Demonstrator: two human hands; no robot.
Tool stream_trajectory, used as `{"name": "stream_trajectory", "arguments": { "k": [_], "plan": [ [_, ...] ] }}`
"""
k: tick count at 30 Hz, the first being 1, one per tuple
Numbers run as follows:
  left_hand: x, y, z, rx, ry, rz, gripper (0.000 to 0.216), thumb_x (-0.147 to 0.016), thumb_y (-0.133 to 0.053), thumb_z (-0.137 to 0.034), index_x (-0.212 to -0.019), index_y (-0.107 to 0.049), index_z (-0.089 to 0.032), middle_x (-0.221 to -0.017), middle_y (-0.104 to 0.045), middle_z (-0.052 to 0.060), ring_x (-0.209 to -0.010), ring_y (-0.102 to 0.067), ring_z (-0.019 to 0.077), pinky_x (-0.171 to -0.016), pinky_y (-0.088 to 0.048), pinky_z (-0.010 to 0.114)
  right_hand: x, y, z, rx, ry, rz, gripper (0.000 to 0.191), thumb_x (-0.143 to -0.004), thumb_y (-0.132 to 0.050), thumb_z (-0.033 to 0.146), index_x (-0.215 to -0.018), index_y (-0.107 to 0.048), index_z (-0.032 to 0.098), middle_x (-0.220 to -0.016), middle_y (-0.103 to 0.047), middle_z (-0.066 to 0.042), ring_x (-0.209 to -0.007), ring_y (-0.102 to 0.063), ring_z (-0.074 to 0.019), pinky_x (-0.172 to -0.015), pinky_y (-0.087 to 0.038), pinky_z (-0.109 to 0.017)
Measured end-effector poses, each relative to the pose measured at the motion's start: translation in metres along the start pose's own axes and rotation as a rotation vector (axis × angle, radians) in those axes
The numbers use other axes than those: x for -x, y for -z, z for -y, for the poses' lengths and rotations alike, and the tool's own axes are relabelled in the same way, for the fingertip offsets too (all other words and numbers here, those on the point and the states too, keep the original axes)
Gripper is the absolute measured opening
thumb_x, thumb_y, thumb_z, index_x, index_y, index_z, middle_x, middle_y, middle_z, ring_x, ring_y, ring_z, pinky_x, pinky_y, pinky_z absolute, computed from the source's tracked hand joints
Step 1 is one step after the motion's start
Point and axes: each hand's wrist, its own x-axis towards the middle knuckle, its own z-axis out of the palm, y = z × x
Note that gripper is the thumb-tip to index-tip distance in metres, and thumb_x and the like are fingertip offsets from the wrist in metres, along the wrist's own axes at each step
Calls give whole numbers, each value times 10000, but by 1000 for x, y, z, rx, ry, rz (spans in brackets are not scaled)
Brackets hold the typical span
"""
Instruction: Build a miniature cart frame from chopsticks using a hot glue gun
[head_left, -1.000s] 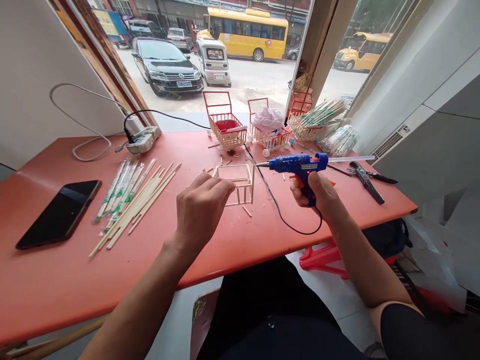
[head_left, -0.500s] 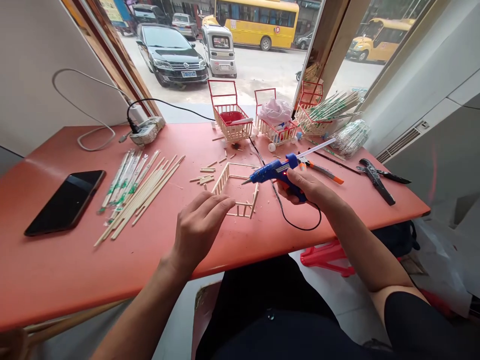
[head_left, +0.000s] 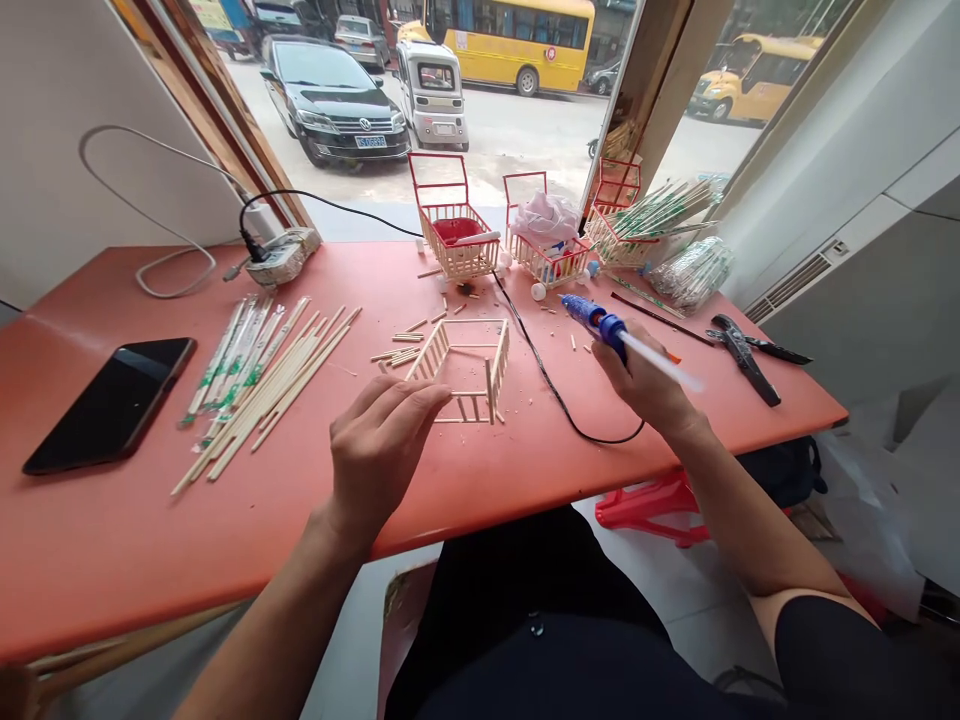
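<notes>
Left hand (head_left: 386,430) pinching near side of a wooden frame (head_left: 471,394) at the middle of the table (head_left: 187,550), right hand (head_left: 651,378) wrapped round a glue gun (head_left: 589,312) towards the table's right, loose sticks (head_left: 274,400) and phone (head_left: 112,405) towards its left

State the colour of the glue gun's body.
The glue gun's body is blue; it shows best in the head view.
</notes>
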Motion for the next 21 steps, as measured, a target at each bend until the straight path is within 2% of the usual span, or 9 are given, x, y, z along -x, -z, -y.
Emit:
{"name": "stream_trajectory", "arguments": {
  "k": [2, 5, 9, 12, 19, 21],
  "plan": [
    [1, 0, 2, -4, 0, -24, 172, -997, -754, -97, -1096, -752, -238, -920, -833, 30, -807, -740, 201, -810, -609, 329, 5, 0, -13, 182, -13, 5, 548, -1077, -492, 656, -1222, -688, 165, -1219, -715, -235, -1125, -667, -398, -1001, -559, -540],
    [3, -1, 4, -2, 4, -40, 178, -991, -763, -99, -1100, -756, -240, -901, -827, 27, -803, -744, 206, -827, -615, 334, 14, 0, -30, 372, -132, 31, 478, -1073, -559, 533, -1312, -673, 136, -1332, -671, -268, -1242, -639, -433, -1027, -570, -565],
    [3, -3, 4, 2, 4, -39, 157, -993, -757, -97, -1083, -759, -225, -888, -826, 38, -822, -746, 218, -848, -615, 340, 20, 4, -46, 505, -291, 13, 402, -1054, -613, 450, -1286, -684, 129, -1359, -649, -277, -1257, -621, -441, -1011, -581, -575],
    [3, -5, 4, 3, 6, -62, 148, -993, -757, -100, -1072, -761, -225, -883, -827, 40, -819, -742, 217, -844, -608, 339, 23, 5, -55, 518, -367, 1, 372, -1049, -619, 422, -1253, -680, 117, -1354, -646, -290, -1259, -623, -435, -1034, -570, -575],
    [2, -10, 1, -11, 35, -61, 106, -1018, -736, -128, -1033, -769, -227, -882, -831, 37, -827, -749, 206, -820, -602, 329, 27, 13, -72, 528, -298, -12, 423, -1038, -605, 448, -1258, -711, 102, -1294, -708, -283, -1228, -654, -445, -1044, -564, -596],
    [2, -12, 1, 4, 69, -52, 110, -1029, -724, -142, -1026, -780, -235, -894, -837, 41, -846, -759, 209, -826, -605, 333, 25, 20, -67, 529, -228, -81, 449, -1042, -601, 482, -1263, -721, 111, -1287, -724, -284, -1240, -658, -454, -1079, -537, -629]
  ]
}}
